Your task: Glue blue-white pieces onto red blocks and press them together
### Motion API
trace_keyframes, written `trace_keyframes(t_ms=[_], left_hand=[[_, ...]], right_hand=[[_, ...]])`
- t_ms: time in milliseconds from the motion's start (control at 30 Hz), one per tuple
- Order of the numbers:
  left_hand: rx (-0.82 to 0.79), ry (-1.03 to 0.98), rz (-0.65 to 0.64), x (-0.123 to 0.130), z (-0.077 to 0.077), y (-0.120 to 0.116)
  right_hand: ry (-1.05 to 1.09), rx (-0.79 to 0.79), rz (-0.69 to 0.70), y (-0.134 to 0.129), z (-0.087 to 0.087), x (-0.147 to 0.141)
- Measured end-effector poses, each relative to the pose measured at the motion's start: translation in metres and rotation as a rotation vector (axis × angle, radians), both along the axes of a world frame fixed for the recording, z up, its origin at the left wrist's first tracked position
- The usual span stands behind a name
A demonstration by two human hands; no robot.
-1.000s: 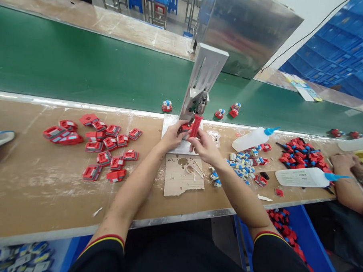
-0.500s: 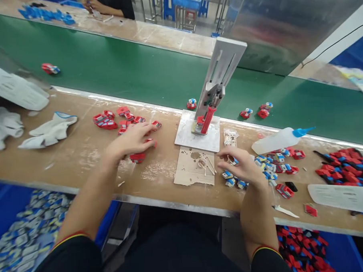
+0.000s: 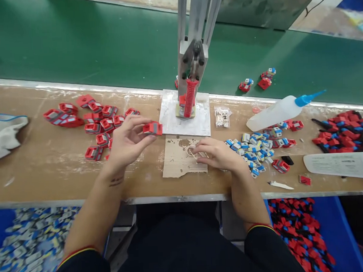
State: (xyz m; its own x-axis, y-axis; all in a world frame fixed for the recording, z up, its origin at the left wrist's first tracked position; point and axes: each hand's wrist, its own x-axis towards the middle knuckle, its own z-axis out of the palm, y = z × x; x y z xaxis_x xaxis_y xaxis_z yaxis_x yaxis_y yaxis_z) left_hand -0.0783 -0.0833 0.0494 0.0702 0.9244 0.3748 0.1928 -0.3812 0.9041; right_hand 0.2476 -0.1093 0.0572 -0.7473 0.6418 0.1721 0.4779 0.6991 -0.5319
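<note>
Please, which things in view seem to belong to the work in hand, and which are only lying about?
Seem to belong:
held part, in the left grip
red parts, grouped at left
press
cardboard, below the right grip

Seem only lying about:
glove, far left
white strip, near the front edge
black piece, at right
</note>
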Motion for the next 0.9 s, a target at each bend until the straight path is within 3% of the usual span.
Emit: trace_keyframes(t_ms=[133, 300, 467, 667, 767, 900], left_hand=[[-0.175, -0.308, -0.037, 0.040, -0.015, 0.013], [-0.202, -0.262, 0.007, 0.051, -0.030, 0.005], [-0.073, -0.054, -0.077, 0.052, -0.026, -0.010], [0.165, 0.002, -0.178, 0.060, -0.021, -0.014], [0.282, 0.019, -0.184, 0.065, -0.022, -0.015], [0.369, 0.027, -0.201, 0.068, -0.024, -0.016]], right_hand=[[0.001, 0.044, 0.032, 0.000, -0.005, -0.006], [0.085, -0.022, -0.065, 0.002, -0.011, -0.017], [0.270, -0.126, -0.183, 0.002, -0.002, -0.010], [0.867, -0.117, -0.467, -0.007, 0.012, -0.016], [1.033, -0.043, -0.488, -0.011, 0.010, -0.038], [1.045, -0.015, -0.444, -0.014, 0.005, -0.058]])
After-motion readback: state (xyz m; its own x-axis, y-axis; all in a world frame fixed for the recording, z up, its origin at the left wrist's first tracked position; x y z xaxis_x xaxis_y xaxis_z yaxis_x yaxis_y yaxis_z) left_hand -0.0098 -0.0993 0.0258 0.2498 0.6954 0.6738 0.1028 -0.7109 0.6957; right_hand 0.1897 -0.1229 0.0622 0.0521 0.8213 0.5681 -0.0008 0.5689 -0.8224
